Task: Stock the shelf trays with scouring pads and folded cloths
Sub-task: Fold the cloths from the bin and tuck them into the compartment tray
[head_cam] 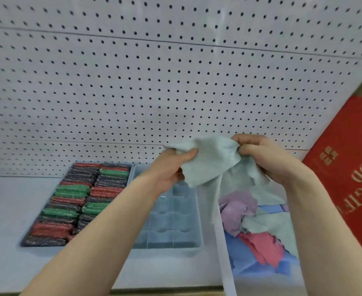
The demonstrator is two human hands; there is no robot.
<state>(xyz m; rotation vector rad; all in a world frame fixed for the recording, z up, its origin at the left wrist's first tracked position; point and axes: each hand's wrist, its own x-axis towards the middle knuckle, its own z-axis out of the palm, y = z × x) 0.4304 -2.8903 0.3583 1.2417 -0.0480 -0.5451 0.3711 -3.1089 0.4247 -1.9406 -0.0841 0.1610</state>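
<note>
Both my hands hold up one pale green cloth (212, 161) above the shelf. My left hand (171, 167) grips its left edge and my right hand (265, 154) pinches its right edge. Below, a blue divided tray (198, 223) stands with bare compartments. To its left a second tray (24, 242) is packed with red, green and dark scouring pads (69, 210) in two rows. At the right a clear bag (225, 253) holds a loose heap of cloths (259, 227) in lilac, pale green, pink and blue.
A white pegboard (154, 82) forms the back wall. A red gift box (351, 178) with gold lettering leans at the far right. The white shelf surface (5, 210) extends left of the trays, and its front edge runs along the bottom.
</note>
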